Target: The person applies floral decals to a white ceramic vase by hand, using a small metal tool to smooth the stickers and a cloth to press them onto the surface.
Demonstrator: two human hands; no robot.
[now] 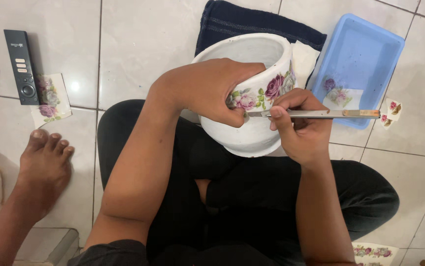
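A black remote [21, 66] lies far left on the tiles. The left hand [212, 88] clasps the white pot [251, 133] over its rim. Just right, the right hand [298, 125] grips a metal blade [320, 114], long axis level, tip touching the rose decal [259, 93].
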